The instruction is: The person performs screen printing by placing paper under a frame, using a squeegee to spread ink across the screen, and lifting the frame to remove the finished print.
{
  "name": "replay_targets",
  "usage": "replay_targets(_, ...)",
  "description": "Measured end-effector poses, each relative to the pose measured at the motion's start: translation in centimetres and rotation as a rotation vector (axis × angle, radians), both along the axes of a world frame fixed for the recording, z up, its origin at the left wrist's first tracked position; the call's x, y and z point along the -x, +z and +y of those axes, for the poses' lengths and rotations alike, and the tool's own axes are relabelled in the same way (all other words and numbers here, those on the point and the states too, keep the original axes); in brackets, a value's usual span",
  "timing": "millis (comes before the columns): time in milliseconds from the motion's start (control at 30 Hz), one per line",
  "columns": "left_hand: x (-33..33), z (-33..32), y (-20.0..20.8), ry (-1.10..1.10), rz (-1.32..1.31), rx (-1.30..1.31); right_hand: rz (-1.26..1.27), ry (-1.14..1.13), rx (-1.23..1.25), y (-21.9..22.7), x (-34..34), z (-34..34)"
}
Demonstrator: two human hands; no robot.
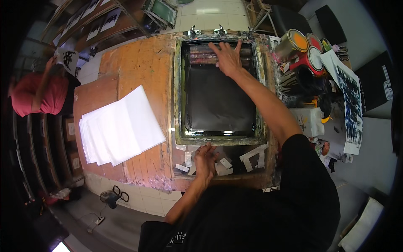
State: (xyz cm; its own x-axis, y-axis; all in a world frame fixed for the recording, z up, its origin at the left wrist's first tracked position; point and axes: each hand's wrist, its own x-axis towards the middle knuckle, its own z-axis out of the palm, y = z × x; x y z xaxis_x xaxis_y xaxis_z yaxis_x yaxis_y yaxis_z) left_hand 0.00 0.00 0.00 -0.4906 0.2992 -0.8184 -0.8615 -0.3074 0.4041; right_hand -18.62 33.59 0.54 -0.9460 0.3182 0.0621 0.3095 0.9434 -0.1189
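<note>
A screen-printing frame [223, 141] with paint-stained edges lies on the wooden table, its mesh [222, 98] dark with black ink. Near its far end, a long ink-stained squeegee [201, 56] lies crosswise. My right hand [229, 59] grips the squeegee from above, fingers spread over its far side and thumb on the near side. At the near edge of the frame is my left hand [205, 161], fingers stretched toward the frame and thumb apart. Its fingertips seem to touch the frame's edge. Whatever lies under the mesh is hidden.
White paper sheets [121, 128] lie fanned out on the table's left part. Metal clamps [220, 31] line the frame's far side. Paint cans [297, 41] and a white plastic container [308, 122] crowd the right. Tape strips [182, 168] lie nearby. A person [42, 92] stands far left.
</note>
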Motion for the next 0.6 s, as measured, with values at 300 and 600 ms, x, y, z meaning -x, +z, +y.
replay_targets(300, 0.0, 0.2, 1.5, 0.045, 0.022, 0.019, -0.069, 0.168, 0.227, 2.4, -0.6, 1.6)
replay_targets(600, 0.8, 0.1, 4.3, 0.023, 0.129, -0.12, 0.344, 0.186, 0.327, 8.8, -18.4, -12.7)
